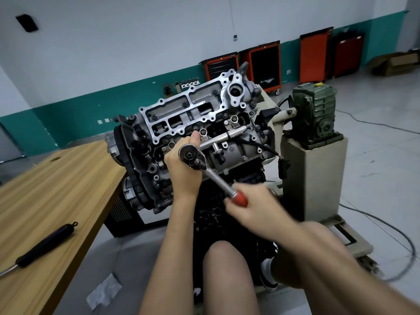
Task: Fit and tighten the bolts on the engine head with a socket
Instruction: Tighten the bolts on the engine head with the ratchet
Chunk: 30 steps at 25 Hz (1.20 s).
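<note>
- The engine head (pixel 193 123) sits tilted toward the camera on a beige stand (pixel 313 173), dead centre and just right of the wooden tabletop (pixel 56 189). It's rough cast aluminium, with a ladder-shaped frame on top full of rectangular openings and little round lugs.
- Dark hex bolts (pixel 184 104) are dotted around that frame. A shiny chrome tube (pixel 227 136) lies across the lower half of the head.
- The ratchet (pixel 192 155) has a round polished head, a thin steel shaft and a glossy red grip. Its head is right against the front face of the engine.
- The left hand (pixel 181 167) is wrapped in under the ratchet head, fingers curled and thumb sticking up. The fingers hide the socket.
- The right hand (pixel 252 208) is closed around the red grip, a bit motion-blurred.
- On the tabletop there's a long tool with a black handle (pixel 45 244) and a steel shank running off the left edge.
- A chunky green ribbed gearbox (pixel 316 110) sits on top of the stand, to the right.
- Orange tool cabinets (pixel 264 64) line the back wall. One has black drawers and one has a dark open front, but I can't tell what's inside. Some cardboard boxes (pixel 395 62) are at far right.
- A black cable (pixel 386 230) loops over the grey floor (pixel 375 155).
</note>
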Tool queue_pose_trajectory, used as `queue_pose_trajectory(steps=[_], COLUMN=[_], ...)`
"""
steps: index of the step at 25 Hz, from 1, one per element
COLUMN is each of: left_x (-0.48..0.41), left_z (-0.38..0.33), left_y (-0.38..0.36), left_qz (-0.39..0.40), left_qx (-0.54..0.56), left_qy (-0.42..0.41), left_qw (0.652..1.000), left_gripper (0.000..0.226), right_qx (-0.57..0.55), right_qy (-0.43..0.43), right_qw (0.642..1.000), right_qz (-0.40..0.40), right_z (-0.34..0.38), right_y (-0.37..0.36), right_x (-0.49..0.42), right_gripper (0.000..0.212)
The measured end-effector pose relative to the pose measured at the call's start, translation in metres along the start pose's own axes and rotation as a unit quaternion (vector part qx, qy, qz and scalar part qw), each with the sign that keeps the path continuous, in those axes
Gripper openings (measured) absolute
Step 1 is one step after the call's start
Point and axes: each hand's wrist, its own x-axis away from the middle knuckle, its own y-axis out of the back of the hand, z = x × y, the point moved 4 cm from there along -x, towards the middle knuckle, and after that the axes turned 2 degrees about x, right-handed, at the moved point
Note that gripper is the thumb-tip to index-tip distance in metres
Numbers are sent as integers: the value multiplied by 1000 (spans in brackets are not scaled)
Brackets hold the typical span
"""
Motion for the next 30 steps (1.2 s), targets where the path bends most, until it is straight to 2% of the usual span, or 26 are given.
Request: queue_pose_trajectory(steps=[2, 4, 6, 9, 11, 12, 13, 16, 18, 20, 23, 25, 27, 29, 30], left_x=[-1, -3, -4, -9, -7, -5, -3, 0, -1, -2, -5, -9, -10, -7, -6], left_z=[1, 2, 3, 4, 4, 4, 5, 8, 8, 8, 6, 4, 4, 4, 3], left_y=[1, 4, 6, 2, 2, 3, 5, 5, 4, 5, 6, 2, -3, -3, -1], left_qz=[9, 24, 40, 60, 61, 48, 32, -1, 2, 22, 62, 86, 100, 84, 68], left_qx=[0, -11, -23, -27, -26, -8, 10, 31, 34, 18, -5, -25, -45, -34, -24], left_qy=[-5, -8, -6, -4, -9, 1, 15, 35, 31, 25, 12, -5, -16, -8, 0], left_qw=[1000, 1000, 999, 998, 998, 999, 999, 999, 999, 999, 998, 996, 994, 996, 997], left_gripper=[48, 50, 51, 52, 52, 51, 50, 50, 50, 50, 49, 50, 51, 50, 49], right_qx=[-119, -140, -27, 188, 287, 297, 264, 30, -112, -151, 10, 165, 269, 263, 211], right_qy=[-51, -72, -20, 64, 95, 90, 80, 4, -50, -67, 20, 75, 94, 68, 49], right_qw=[991, 987, 998, 970, 947, 946, 959, 1000, 992, 986, 997, 974, 951, 960, 975], right_qz=[-24, -10, 48, 139, 111, 91, 71, 6, -19, -11, 75, 134, 118, 74, 46], right_z=[9, 12, 2, 0, 5, 4, 2, 0, 9, 14, 0, -4, -2, -7, -10], right_y=[-45, -53, -14, 68, 90, 88, 76, 3, -45, -60, 3, 63, 97, 91, 73], right_x=[16, 17, -1, -48, -66, -64, -54, -3, 15, 18, -8, -41, -66, -61, -46], right_gripper=[44, 42, 39, 32, 33, 32, 31, 36, 41, 40, 39, 33, 25, 27, 30])
